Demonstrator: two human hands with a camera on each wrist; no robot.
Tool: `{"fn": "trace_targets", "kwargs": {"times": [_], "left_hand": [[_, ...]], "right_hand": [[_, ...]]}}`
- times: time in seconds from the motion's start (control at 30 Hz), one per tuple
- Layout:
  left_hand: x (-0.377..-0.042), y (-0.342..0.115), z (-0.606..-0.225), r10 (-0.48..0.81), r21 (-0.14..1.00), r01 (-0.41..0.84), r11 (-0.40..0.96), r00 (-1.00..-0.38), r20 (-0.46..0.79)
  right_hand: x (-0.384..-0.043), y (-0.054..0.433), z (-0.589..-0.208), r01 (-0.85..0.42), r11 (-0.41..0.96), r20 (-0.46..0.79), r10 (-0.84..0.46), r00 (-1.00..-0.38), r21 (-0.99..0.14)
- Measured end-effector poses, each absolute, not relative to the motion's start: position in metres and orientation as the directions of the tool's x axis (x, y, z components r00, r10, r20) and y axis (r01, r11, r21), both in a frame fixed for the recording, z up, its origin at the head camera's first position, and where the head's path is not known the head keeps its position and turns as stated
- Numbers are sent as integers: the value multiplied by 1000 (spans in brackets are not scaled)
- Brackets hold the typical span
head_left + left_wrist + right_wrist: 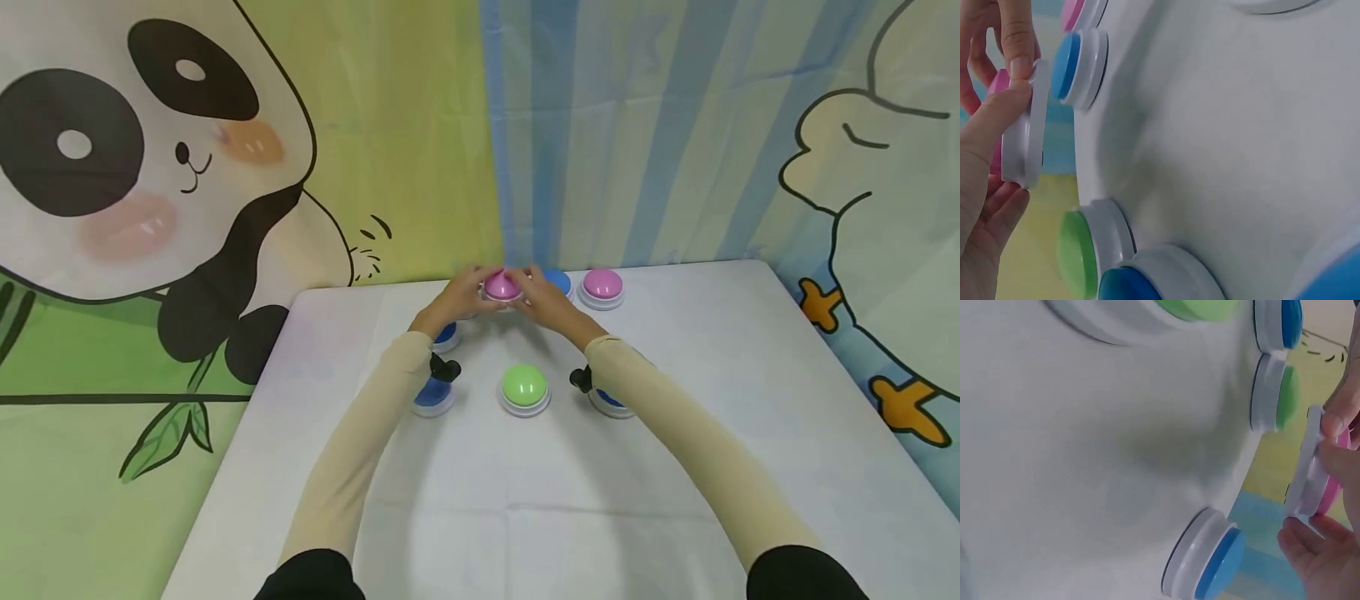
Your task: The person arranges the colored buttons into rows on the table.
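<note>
While left hand (458,297) and right hand (550,305) grip a round pink-and-white plastic button (502,286) above the white table (682,333), apparent placing calls for level lowering.

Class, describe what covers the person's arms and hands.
Plain beige sleeves cover both forearms, meeting black fabric nearer the body. A small black attachment shows by each wrist. The left hand and right hand wear no gloves.
</note>
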State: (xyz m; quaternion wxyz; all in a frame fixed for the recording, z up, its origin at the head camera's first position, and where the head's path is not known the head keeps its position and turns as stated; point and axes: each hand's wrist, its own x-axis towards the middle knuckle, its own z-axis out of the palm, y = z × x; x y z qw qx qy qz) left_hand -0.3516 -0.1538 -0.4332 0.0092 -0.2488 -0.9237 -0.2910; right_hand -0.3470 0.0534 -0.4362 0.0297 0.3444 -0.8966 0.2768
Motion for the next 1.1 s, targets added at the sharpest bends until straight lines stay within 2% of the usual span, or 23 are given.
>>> {"fn": "trace_targets", "kwargs": {"times": [0.23, 0.43, 0.77, 1.1], "left_hand": [[-307, -140, -430, 502, 517, 517, 682, -845, 183], [-266, -122, -425, 533, 523, 528, 669, -831, 157], [-267, -74, -433, 598, 500, 585, 638, -786, 156], [-285, -20, -432, 598, 467, 592, 657, -786, 154]], "right_hand": [[-309, 87, -428, -750, 508, 302, -701, -646, -424], [-271, 113, -422, -776, 477, 302, -733, -610, -412], [-252, 158, -422, -694, 587, 238, -667, -706, -416], [-260, 196, -418, -589, 689, 168, -579, -798, -423]]}}
